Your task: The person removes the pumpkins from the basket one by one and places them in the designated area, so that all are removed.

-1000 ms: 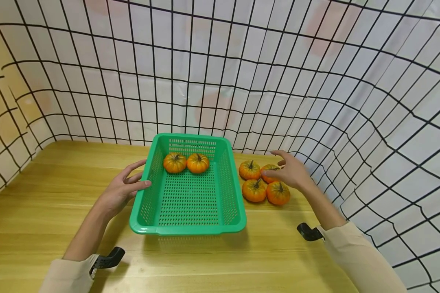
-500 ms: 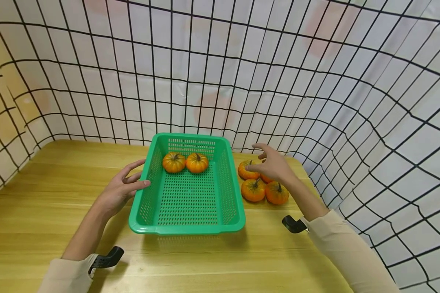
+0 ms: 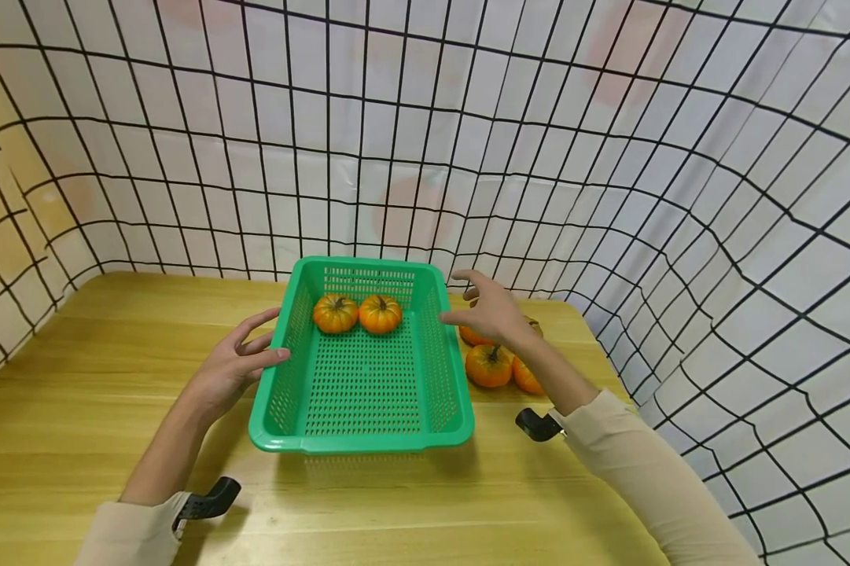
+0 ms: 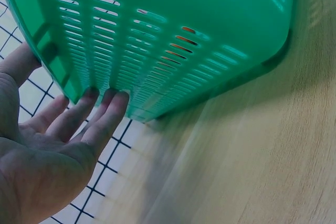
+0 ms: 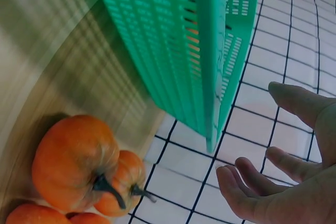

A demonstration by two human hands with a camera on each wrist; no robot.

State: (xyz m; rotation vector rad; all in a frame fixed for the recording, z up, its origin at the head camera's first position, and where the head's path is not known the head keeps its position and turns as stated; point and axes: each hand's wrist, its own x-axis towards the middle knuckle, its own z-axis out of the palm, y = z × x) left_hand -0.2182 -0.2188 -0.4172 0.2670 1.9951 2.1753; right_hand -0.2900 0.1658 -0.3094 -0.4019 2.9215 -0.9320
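A green plastic basket (image 3: 368,444) with slotted walls stands on the table, two small orange pumpkins (image 3: 336,314) side by side at its far end. At its left wall, my left hand (image 3: 229,369) holds the rim, thumb over the top and fingertips against the outer side, as the left wrist view (image 4: 68,150) also shows. My right hand (image 3: 491,313) hovers by the far right rim, fingers spread and holding nothing; in the right wrist view it is apart from the basket. Behind and below it, several pumpkins (image 3: 488,366) sit clustered on the table, partly hidden by the hand and forearm.
The wooden table (image 3: 149,338) carries everything. A black wire grid (image 3: 396,102) over a pale sheet encloses the back and sides. Black wrist mounts (image 3: 212,499) stick out from both sleeves.
My right hand has moved left, from over the pumpkin cluster to the basket's right rim, with nothing in it. The left hand, basket and pumpkins have stayed put.
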